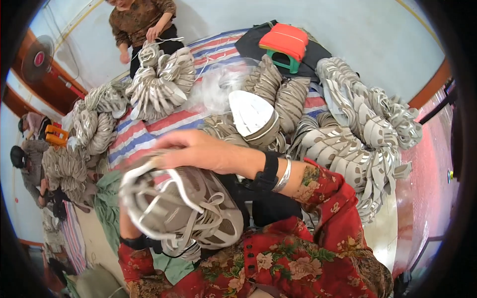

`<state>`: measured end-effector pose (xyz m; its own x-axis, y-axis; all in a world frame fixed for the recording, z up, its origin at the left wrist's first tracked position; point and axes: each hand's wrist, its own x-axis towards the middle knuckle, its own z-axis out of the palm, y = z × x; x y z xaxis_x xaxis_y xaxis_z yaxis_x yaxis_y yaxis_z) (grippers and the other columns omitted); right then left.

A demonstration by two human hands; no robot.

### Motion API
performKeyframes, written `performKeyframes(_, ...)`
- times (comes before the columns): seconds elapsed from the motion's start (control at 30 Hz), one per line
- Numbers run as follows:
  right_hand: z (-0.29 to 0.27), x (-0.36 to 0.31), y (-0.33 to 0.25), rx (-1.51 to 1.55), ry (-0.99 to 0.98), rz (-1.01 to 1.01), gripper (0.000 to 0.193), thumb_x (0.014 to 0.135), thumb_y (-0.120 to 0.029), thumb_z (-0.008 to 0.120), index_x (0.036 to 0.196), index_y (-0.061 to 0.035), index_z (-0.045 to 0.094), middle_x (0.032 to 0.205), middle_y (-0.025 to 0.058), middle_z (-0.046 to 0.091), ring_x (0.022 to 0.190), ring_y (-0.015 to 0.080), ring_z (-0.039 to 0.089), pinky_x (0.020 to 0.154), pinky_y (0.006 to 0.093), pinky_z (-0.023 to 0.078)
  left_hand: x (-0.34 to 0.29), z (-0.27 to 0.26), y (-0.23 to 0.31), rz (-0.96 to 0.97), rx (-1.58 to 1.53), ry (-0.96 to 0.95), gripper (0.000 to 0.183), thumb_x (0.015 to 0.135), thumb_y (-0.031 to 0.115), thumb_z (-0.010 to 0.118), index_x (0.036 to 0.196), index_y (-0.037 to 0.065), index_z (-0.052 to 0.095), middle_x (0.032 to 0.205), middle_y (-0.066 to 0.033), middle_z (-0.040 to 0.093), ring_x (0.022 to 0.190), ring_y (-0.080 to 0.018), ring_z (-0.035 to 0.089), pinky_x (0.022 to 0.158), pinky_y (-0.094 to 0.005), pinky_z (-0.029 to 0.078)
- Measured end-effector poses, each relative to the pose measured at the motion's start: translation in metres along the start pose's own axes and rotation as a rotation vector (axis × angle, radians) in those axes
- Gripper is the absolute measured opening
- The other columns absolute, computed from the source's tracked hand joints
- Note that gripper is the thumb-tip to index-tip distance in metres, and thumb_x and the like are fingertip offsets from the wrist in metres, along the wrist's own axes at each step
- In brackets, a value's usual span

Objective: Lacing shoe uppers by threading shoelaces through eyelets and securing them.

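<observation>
A stack of grey-beige shoe uppers [216, 208] with white laces and pale trim rests over my lap, tilted, its near left part blurred. My right hand [186, 150] reaches across from the right and closes over the far edge of the stack; its fingertips are smeared by motion. A black band and a silver bracelet circle that wrist. My left hand [129, 223] is at the stack's left side, mostly hidden behind the uppers, so its fingers do not show. Just beyond my right forearm sits another bundle with a white sheet-like piece [251, 113] on top.
Bundled uppers [338, 149] lie in long curved rows at right, with more bundles [161, 87] ahead and at left. A striped sheet [149, 134] covers the floor. A red-topped green stool [284, 42] stands at the back. Co-workers [141, 25] sit ahead and at far left.
</observation>
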<state>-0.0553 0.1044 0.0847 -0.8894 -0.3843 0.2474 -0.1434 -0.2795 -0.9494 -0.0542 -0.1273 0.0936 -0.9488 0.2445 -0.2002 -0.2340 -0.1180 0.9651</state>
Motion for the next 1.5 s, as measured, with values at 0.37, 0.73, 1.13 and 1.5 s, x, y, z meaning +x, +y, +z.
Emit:
performKeyframes(0.37,-0.041,0.063,0.015,-0.753,-0.037,-0.212,0.035,0.086,-0.033,0.059,0.097,0.0006,0.062,0.091,0.0186,0.064,0.085,0.0333,0.062,0.074,0.0392,0.049,0.019,-0.119,-0.028,0.522,-0.127,0.277,0.039,0.093,0.02,0.057,0.125,-0.001,0.05,0.12,-0.0122,0.059,0.103,-0.0219,0.06,0.091,-0.0366,0.047)
performKeyframes(0.73,-0.115,-0.127,0.046,-1.097,-0.005,0.616,0.021,0.086,-0.017,0.058,0.098,-0.0003,0.064,0.097,0.0181,0.064,0.095,0.0353,0.058,0.085,0.0397,0.045,0.03,-0.191,-0.134,0.506,1.282,0.584,0.022,0.075,0.007,0.072,0.093,0.0,0.063,0.09,-0.0118,0.059,0.079,-0.0302,0.057,0.069,-0.0351,0.047)
performKeyframes(1.13,-0.116,-0.141,0.045,-0.906,0.284,0.736,0.033,0.094,-0.024,0.046,0.104,0.0019,0.064,0.1,0.0104,0.067,0.096,0.0185,0.06,0.088,0.0285,0.041,-0.091,-0.184,-0.223,0.285,1.558,-0.175,0.038,0.062,0.02,0.076,0.098,0.011,0.065,0.125,-0.0134,0.052,0.106,-0.0325,0.051,0.084,-0.0443,0.046)
performKeyframes(1.5,-0.126,-0.14,0.084,-0.838,0.208,0.636,0.032,0.09,-0.028,0.056,0.104,0.0003,0.064,0.097,0.0162,0.067,0.091,0.0311,0.063,0.081,0.0347,0.048,-0.097,-0.195,-0.346,-0.232,1.67,-0.393,0.07,0.056,0.061,0.075,0.113,0.022,0.067,0.14,-0.0253,0.036,0.132,-0.047,0.027,0.099,-0.0702,0.02)
